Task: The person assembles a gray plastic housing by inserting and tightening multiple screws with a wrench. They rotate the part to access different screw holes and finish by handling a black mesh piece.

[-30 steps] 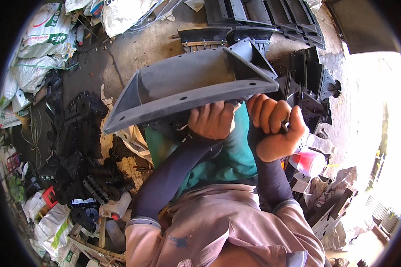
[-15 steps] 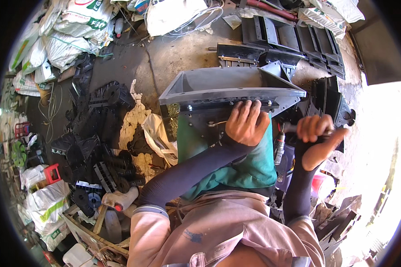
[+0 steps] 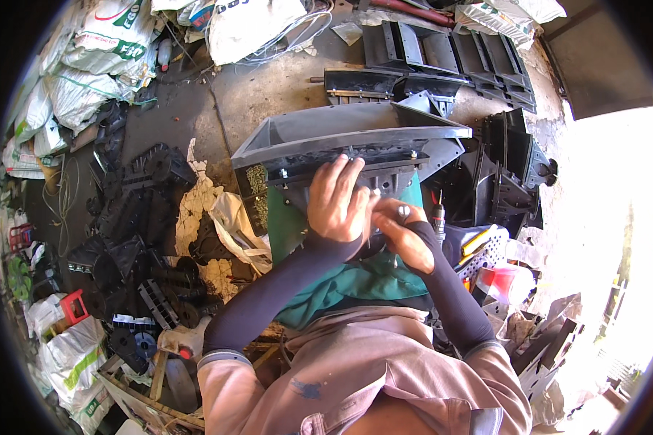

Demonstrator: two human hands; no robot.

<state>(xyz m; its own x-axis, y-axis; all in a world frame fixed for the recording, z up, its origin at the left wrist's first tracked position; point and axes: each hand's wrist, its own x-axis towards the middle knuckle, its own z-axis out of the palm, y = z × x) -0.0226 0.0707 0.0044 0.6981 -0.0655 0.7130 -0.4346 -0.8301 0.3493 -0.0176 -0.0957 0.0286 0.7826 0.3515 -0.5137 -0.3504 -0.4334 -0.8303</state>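
Observation:
A dark grey metal hopper-like part (image 3: 341,122) with a flared tray lies across my lap over green cloth (image 3: 286,225). Along its near side runs a black bar (image 3: 312,165) with bolts. My left hand (image 3: 336,206) rests against this bar, two fingers stretched onto it and another bent toward the right. Close beside it, under the bar, my right hand (image 3: 406,239) is closed around a slim shiny metal tool (image 3: 403,212), whose kind I cannot make out. A small bright bolt-like end (image 3: 375,193) shows between the hands.
Several similar black metal parts (image 3: 413,51) stand at the far right, with more (image 3: 511,167) nearer. A blue crate (image 3: 479,250) with tools is right of my lap, beside a screwdriver-like tool (image 3: 439,220). Black parts (image 3: 109,246) and white sacks (image 3: 87,94) fill the left.
My right hand has swung in from the right, bringing the metal tool under the bar beside my left hand. My left hand has slid left along the bar. The whole view has shifted slightly.

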